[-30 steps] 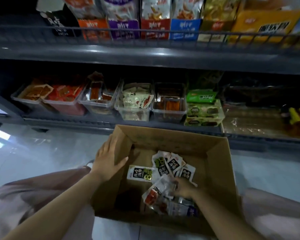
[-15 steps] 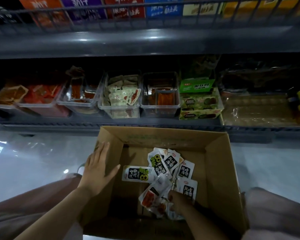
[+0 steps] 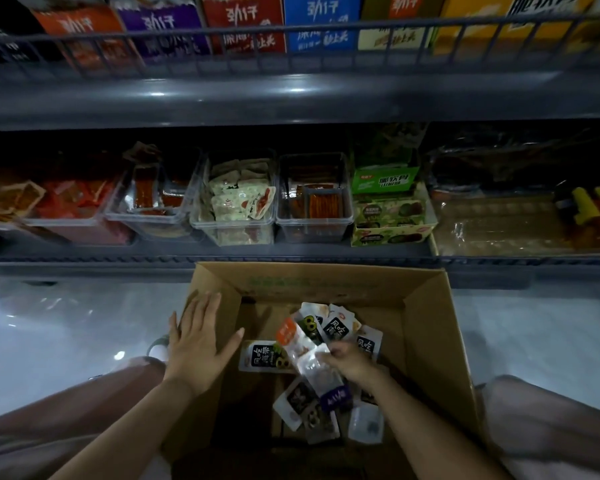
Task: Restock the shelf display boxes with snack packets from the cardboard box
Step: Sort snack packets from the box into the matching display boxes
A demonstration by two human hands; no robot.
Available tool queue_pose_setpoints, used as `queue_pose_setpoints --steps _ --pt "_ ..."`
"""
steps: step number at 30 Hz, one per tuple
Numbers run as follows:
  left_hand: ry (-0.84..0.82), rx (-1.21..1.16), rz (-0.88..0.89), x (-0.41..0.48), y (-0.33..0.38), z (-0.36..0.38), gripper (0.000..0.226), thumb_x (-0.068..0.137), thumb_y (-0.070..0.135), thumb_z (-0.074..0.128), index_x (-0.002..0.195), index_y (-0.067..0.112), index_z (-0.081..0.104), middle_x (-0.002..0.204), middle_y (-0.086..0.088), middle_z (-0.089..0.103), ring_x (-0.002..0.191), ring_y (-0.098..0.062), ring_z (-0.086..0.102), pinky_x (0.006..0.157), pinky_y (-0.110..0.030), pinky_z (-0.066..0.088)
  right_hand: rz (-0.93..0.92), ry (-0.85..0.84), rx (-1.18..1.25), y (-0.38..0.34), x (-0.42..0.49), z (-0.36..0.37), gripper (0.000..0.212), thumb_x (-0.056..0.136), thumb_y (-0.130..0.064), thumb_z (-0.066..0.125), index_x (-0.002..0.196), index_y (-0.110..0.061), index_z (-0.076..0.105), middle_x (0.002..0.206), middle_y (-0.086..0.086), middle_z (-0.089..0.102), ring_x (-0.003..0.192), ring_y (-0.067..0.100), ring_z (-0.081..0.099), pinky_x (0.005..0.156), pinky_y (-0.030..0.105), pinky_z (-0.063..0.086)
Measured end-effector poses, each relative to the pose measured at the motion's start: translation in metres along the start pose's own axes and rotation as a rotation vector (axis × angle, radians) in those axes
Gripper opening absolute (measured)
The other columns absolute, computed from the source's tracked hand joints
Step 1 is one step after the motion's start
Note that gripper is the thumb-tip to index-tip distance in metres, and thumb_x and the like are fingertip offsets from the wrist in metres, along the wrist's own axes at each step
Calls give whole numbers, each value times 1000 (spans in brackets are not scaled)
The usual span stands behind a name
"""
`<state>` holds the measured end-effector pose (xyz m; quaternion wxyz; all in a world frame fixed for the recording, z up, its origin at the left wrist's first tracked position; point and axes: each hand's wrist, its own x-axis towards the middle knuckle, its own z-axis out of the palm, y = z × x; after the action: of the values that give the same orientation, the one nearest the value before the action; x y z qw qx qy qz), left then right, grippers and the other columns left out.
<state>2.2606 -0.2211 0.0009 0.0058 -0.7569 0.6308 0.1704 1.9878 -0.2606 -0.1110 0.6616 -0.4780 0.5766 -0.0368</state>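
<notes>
Snack packets (image 3: 336,329): loose in the cardboard box (image 3: 426,341), below the shelf (image 3: 291,252).
Right hand (image 3: 350,362): fingers curled on a clutch of packets, apparently several.
Left hand (image 3: 201,341): flat, fingers straight, bracing the box wall.
Advice: lift the bunch clear, keep the box steadied.

At 12 o'clock, on the top shelf: white "劲仔" on the red pack (image 3: 245,15), the blue pack (image 3: 317,12), the purple pack (image 3: 156,24) and the orange pack (image 3: 78,26). At 1 o'clock, "脆软骨" on the green display box (image 3: 385,180). At 6 o'clock, "风吃" on a black-labelled packet (image 3: 338,329) and a big "8" on the sideways packet (image 3: 262,355). Too blurred to read on the clear packets (image 3: 321,370).
</notes>
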Motion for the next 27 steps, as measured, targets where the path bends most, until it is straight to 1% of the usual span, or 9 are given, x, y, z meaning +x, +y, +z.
queue_pose_setpoints --steps 3,6,9,11,13,18,22,25,27 --pt "-39 -94 1 3 33 -18 96 78 84 17 152 22 15 159 1 11 147 -18 -1 118 -42 -5 -64 23 117 -50 -22 -19 11 90 -24 64 94 -14 65 90 3 70 76 12 67 66 22 54" --pt "-257 -611 -123 3 74 -42 95 76 68 58 147 16 22 147 9 32 134 -12 31 112 -35 24 -171 45 180 -100 -53 -35 21 90 -23 65 105 -8 66 98 8 71 85 18 68 74 27 54" --pt "-482 -1027 -218 5 99 -61 88 66 60 76 134 17 43 131 -2 59 111 -13 59 93 -27 47 -262 90 288 -143 -86 -42 19 90 -20 65 105 -8 66 97 8 71 83 18 68 71 25 55" --pt "-387 -1169 -127 3 115 -74 48 79 29 75 121 17 56 119 -2 67 94 -6 66 71 -18 52 -301 136 329 -166 -107 -45 17 90 -19 64 102 -7 66 97 10 71 82 20 68 72 28 55" --pt "-246 -1290 -72 -1 129 -91 38 82 11 72 117 14 60 109 -1 71 85 -8 70 63 -19 54 -323 197 364 -182 -129 -47 23 89 -21 66 103 -2 65 99 14 71 83 24 68 73 32 56" --pt "-108 -1302 105 -13 139 -128 21 85 15 69 103 23 62 99 6 73 87 -9 70 70 -21 56 -366 240 325 -206 -197 -47 23 92 -33 59 107 -16 65 94 -3 73 74 1 68 55 10 49" --pt "-29 -1348 181 -21 138 -147 18 85 20 68 102 21 63 95 11 73 83 -2 70 67 -12 53 -325 81 233 -193 -232 -39 45 78 -41 67 117 -19 60 101 -2 74 93 9 70 86 30 56" --pt "-19 -1350 211 -20 138 -153 23 86 18 67 108 21 60 97 12 72 83 1 69 65 -10 51 -410 195 267 -189 -233 -32 49 82 -20 70 126 -14 50 99 8 74 89 19 72 75 28 59" --pt "-64 -1377 182 -15 137 -157 30 87 19 66 116 21 57 105 6 71 91 -8 69 78 -23 56 -561 263 177 -196 -236 -33 59 85 -21 66 135 -31 37 96 4 74 87 18 72 69 25 57"
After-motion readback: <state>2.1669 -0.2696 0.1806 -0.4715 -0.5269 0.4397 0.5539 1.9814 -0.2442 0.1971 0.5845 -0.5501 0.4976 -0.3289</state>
